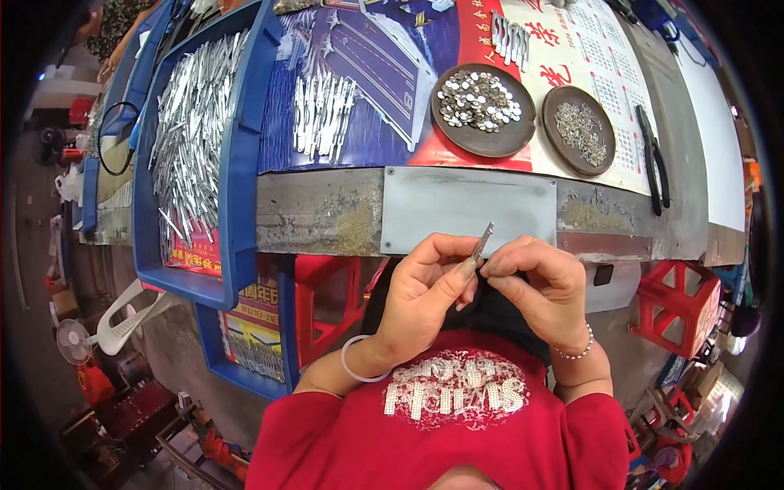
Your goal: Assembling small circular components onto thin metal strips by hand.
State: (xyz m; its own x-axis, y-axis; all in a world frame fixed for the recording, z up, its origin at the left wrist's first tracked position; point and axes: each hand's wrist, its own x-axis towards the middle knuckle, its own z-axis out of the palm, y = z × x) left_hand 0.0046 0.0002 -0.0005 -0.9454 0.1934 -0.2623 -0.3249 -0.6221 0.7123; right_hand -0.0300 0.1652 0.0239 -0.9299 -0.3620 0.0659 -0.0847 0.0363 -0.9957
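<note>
Head view: a metal piece (pixel 487 237) juts from the left hand (pixel 426 286), fingertip-pinched.

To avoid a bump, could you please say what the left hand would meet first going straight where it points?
Probably the right hand, beside the metal piece the left hand holds, though depth is unclear.

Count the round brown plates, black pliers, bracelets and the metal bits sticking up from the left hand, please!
Round brown plates: 2
Black pliers: 1
Bracelets: 2
Metal bit sticking up from the left hand: 1
Total: 6
</note>
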